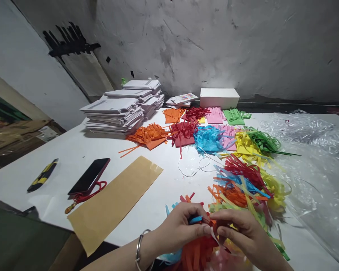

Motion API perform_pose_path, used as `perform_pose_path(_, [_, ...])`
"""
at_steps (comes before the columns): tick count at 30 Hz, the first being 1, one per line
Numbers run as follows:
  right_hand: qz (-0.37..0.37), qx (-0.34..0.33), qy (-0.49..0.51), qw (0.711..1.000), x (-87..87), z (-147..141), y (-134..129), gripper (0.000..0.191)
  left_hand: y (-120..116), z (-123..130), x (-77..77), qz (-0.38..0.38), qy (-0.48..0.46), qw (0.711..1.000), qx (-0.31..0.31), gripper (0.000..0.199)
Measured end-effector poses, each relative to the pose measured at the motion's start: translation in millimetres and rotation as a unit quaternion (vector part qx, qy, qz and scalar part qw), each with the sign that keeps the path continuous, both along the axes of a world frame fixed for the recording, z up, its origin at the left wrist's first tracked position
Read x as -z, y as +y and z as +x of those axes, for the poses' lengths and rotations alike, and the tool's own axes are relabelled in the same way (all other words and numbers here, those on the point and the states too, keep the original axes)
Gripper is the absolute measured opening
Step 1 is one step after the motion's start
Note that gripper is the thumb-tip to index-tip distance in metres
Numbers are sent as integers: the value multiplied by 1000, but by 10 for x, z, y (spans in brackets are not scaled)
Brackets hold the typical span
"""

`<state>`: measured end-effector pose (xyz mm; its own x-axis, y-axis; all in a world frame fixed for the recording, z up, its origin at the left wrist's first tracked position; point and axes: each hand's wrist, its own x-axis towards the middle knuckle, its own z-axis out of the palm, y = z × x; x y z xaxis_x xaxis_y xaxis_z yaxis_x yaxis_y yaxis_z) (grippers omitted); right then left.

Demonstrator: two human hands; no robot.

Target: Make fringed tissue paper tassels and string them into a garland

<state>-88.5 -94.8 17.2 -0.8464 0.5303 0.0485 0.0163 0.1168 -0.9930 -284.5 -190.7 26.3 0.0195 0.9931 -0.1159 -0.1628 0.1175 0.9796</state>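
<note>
Near the front edge of the table, my left hand pinches the top of a paper tassel with orange, blue and red strips. My right hand meets it from the other side, its fingers closed on the tassel's gathered part. A thin white strip shows between the two thumbs; whether it is string or paper I cannot tell. The lower strips hang below my hands. Just beyond my right hand lies a loose heap of fringed paper tassels in red, blue, orange and yellow.
Flat fringed paper bundles in several colours lie across the back, near a white cord. White box stacks and a white box stand by the wall. A phone, cutter, brown paper and clear plastic surround the workspace.
</note>
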Motion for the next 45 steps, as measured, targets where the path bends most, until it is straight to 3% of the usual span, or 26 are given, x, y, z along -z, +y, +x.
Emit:
perform_pose_path(3, [14, 0, 1, 1000, -4, 32, 5, 26, 5, -15, 14, -24, -27, 999, 4, 35])
perform_pose_path(7, [-85, -22, -3, 996, -4, -12, -39, 27, 8, -12, 26, -49, -47, 997, 30, 38])
perform_pose_path(9, [-99, -23, -7, 995, -29, -50, -51, 26, 11, -9, 20, -56, -41, 997, 38, 39])
perform_pose_path(11, [-52, -21, -16, 998, -70, -69, -45, 22, 12, -11, 14, -57, -35, 997, 41, 38])
perform_pose_path(14, [93, 2, -21, 995, -116, -55, -24, 15, 9, -18, 16, -62, -35, 997, 34, 37])
perform_pose_path(18, [284, 40, 27, 958, -77, -16, -22, 16, 14, -20, 27, -71, -29, 997, 21, 29])
perform_pose_path(23, [408, 44, 55, 910, -6, -15, -34, 22, 45, -11, 19, -91, -14, 996, 16, 19])
perform_pose_path(26, [441, 47, 64, 894, 15, -10, -37, 30, 64, 17, 15, -113, -23, 993, 12, 15])
perform_pose_path(32, [437, 49, 95, 893, 96, 14, -64, 51, 66, 98, 53, -120, -157, 980, -9, 14])
perform_pose_path(36, [435, 79, 86, 893, 117, 11, -91, 49, 39, 106, 112, -118, -184, 976, -4, 23])
perform_pose_path(41, [508, 92, 118, 848, 58, -24, -87, 40, 14, 88, 132, -134, -171, 976, -5, 30])
perform_pose_path(45, [460, 104, 135, 871, 44, -63, -114, 32, 20, 104, 97, -129, -170, 977, -6, 28])
